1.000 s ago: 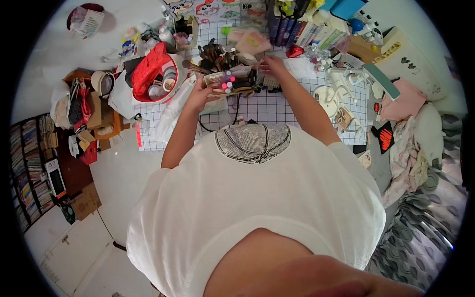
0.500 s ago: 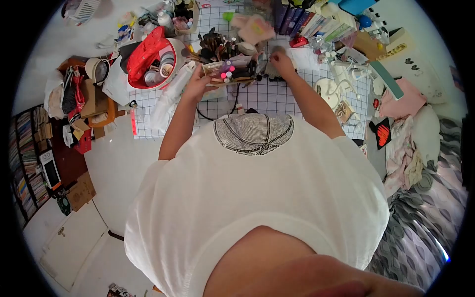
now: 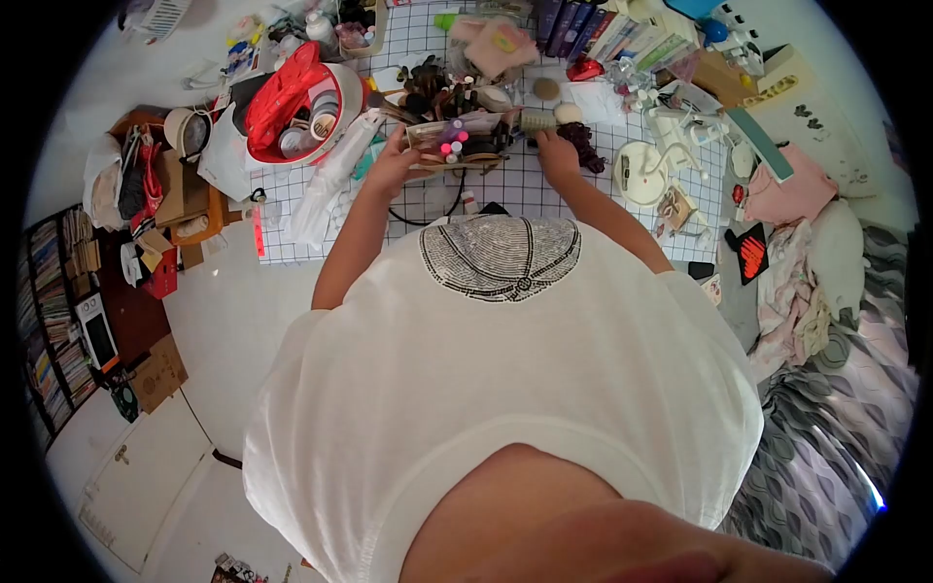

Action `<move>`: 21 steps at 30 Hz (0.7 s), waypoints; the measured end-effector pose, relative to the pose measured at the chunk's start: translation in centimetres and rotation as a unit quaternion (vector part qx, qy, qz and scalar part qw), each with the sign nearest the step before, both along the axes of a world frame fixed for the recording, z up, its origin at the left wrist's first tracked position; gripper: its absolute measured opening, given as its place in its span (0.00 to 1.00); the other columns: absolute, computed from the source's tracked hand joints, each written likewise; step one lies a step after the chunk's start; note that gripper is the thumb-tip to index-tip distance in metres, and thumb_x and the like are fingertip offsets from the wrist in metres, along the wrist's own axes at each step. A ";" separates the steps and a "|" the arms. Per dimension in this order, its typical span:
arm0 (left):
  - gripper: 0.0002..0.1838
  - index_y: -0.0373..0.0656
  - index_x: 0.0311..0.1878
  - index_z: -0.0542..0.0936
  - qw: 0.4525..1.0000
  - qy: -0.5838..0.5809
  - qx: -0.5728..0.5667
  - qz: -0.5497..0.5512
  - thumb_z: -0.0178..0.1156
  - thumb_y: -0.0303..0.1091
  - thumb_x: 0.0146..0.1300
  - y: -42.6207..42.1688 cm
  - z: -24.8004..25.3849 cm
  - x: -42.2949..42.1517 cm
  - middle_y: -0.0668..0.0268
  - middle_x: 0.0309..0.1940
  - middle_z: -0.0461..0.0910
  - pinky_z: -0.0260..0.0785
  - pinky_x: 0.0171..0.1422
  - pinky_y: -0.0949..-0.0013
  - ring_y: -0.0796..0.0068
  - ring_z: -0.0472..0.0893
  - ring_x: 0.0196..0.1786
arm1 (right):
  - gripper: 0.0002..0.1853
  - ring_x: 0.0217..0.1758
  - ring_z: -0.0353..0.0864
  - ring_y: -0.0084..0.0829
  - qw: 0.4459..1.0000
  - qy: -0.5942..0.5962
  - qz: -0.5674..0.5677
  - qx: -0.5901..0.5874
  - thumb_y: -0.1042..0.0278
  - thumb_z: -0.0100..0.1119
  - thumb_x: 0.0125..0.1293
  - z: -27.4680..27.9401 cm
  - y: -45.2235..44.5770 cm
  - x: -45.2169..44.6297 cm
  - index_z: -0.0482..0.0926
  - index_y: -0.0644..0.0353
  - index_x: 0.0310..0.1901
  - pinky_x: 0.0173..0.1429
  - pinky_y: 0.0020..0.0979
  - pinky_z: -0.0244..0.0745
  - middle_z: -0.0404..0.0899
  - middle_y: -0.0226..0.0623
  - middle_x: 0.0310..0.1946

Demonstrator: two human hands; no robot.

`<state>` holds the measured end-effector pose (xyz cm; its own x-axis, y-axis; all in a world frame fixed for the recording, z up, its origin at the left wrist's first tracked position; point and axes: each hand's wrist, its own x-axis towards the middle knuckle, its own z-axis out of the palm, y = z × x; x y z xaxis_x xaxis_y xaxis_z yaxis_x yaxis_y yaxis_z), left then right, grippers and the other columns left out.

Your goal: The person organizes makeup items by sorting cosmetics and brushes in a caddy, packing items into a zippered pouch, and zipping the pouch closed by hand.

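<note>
Gridded tabletop (image 3: 525, 189), crowded toward its far edge. Near its middle: open box (image 3: 478, 165) packed with pink-capped tubes (image 3: 446, 149). Left hand (image 3: 391, 167) clasps the box's left end, thumb toward the front, presumably to steady it. Right hand (image 3: 556, 157) lies off the right end, fingers curled beside a pale ridged item (image 3: 537, 120); from where I stand, I cannot tell whether they grip it. Brushes (image 3: 421, 85) bunched behind, probably for easy picking. Farther left, white tub (image 3: 357, 102) contains red bag (image 3: 284, 92); back right, books (image 3: 583, 34) upright, likely saving space.
</note>
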<state>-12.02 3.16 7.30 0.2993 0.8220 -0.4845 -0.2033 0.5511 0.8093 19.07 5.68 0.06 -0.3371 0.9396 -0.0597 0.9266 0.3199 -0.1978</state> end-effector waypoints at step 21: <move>0.42 0.52 0.68 0.36 0.997 0.001 -0.071 -0.016 0.44 0.18 0.54 -4.7 -2.8 7.6 0.56 0.50 0.72 0.71 0.40 0.67 0.66 0.79 0.43 | 0.19 0.28 0.72 0.23 0.825 0.480 -0.185 -0.234 0.77 0.47 0.54 0.0 -4.8 3.5 0.71 0.57 0.50 0.34 0.25 0.67 0.75 0.35 0.31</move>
